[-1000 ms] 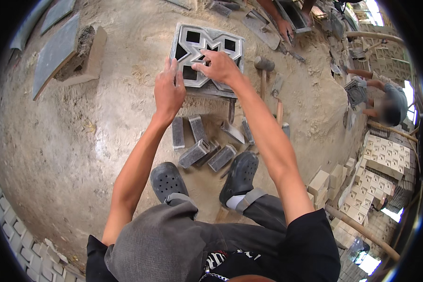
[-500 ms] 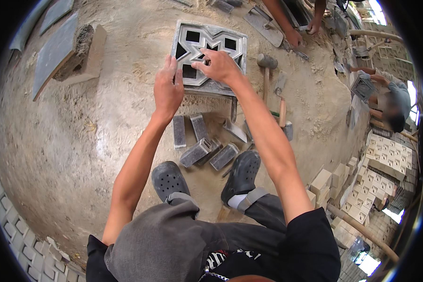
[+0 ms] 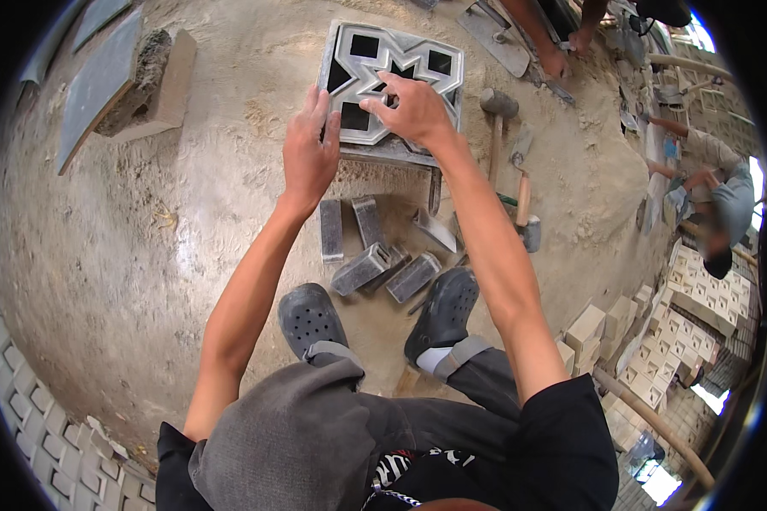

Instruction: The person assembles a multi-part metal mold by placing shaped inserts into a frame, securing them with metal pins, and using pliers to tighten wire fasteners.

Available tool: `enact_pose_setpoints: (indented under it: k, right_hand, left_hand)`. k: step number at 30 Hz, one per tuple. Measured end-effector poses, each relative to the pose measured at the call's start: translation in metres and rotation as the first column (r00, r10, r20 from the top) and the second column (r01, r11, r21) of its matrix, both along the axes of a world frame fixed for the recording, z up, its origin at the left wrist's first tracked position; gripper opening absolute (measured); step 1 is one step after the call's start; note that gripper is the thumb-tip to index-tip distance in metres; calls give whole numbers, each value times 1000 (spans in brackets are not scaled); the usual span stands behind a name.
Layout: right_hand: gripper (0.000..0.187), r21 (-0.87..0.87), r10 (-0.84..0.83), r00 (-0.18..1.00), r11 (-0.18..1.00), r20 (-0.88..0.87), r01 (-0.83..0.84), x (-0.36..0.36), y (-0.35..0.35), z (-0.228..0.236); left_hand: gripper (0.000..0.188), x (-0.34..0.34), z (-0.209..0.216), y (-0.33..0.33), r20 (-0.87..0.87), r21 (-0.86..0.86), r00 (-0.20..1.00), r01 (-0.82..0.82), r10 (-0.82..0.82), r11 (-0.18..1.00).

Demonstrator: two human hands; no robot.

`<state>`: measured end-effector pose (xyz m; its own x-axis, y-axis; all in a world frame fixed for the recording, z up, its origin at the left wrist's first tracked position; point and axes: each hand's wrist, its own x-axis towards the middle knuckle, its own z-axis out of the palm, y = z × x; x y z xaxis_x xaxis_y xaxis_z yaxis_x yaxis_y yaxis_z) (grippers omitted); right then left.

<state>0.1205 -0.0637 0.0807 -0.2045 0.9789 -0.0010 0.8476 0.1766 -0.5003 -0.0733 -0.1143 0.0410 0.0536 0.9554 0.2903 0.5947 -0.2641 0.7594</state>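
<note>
A square grey metal mould (image 3: 447, 78), with a star-shaped raised pattern and dark square openings, lies flat on the sandy ground ahead of me. My left hand (image 3: 310, 157) rests against its left edge, fingers stretched along the side and thumb apart. Over the pattern's middle is my right hand (image 3: 416, 112), its index finger and thumb spread and touching or just above the star. Nothing shows in either hand. The right hand hides part of the mould's centre and lower right.
Several dark rectangular blocks (image 3: 361, 267) lie before my shoes. To the mould's right are a mallet (image 3: 498, 104), a small trowel (image 3: 522, 183) and a flat float (image 3: 496, 41). A co-worker's hands (image 3: 556, 65) work beyond. A slab-topped block (image 3: 158, 89) stands left; pale patterned blocks (image 3: 712, 289) are stacked right.
My view has shifted slightly, so the mould and tools appear a little farther right and up. Both hands keep nearly the same places on the mould. The person at far right has shifted posture.
</note>
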Motion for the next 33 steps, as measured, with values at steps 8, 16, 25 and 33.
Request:
enact_pose_setpoints:
  k: [8,16,25,33]
  right_hand:
    - [67,-3,-2,999,1000,-49,2,2,-3,-5]
    - [66,28,55,996,998,-77,-53,7,-1,-11]
    - [68,-4,60,998,998,-33,-60,5,1,-6]
    - [61,180,31,993,984,-118,-9,4,-9,-27]
  left_hand:
    - [39,4,-2,2,4,81,1000,-17,16,997]
    - [37,3,-5,4,-5,94,1000,-22,23,995]
    - [51,-12,-3,12,187,-147,982,58,-30,987]
    - [70,-17,17,17,363,-454,932,163,15,876]
